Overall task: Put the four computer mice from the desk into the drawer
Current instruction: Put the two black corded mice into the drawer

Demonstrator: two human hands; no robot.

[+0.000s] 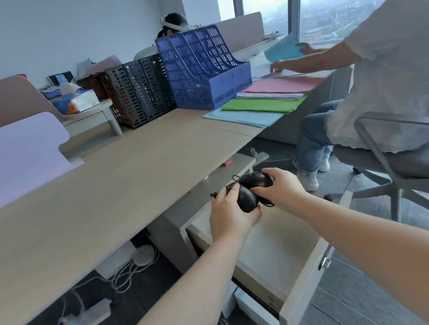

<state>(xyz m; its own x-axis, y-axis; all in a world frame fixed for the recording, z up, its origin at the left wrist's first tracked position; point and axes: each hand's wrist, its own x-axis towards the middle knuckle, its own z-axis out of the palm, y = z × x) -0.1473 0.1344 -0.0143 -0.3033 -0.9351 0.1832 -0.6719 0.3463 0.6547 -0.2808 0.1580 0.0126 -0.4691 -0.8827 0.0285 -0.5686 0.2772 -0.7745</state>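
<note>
Both hands are over the open drawer point(297, 272), just off the front edge of the desk point(88, 221), each closed on a black mouse. Left hand point(230, 214) has fingers curled over the lower mouse point(247, 198); its long axis runs roughly top-left to bottom-right in the view, rounded end pointing down twd the drawer, approx. Right hand point(279, 185) pinches the upper mouse point(257, 179) w/ thumb and fingers at its right end; long axis near horizontal, tilted a bit up to the left, which end is the front can't be told. The 2 mice touch or nearly touch where they overlap. Thin black cords point(236, 179) loop off both, one loop above the upper mouse, another strand hanging below the right hand. No brand or label readable on either mouse. Drawer is pulled well out, pale inside, metal latch on its front right side; a box w/ small print sits in the compartment under it, print too blurred to read. Desk surface near the hands is bare wood. Farther back: black mesh file rack point(138, 91), blue file rack point(199, 67), coloured paper stacks point(262, 102), tissue pack point(79, 100) w/ illegible print. Another person sits at right on a chair point(390, 150), handling papers.
</note>
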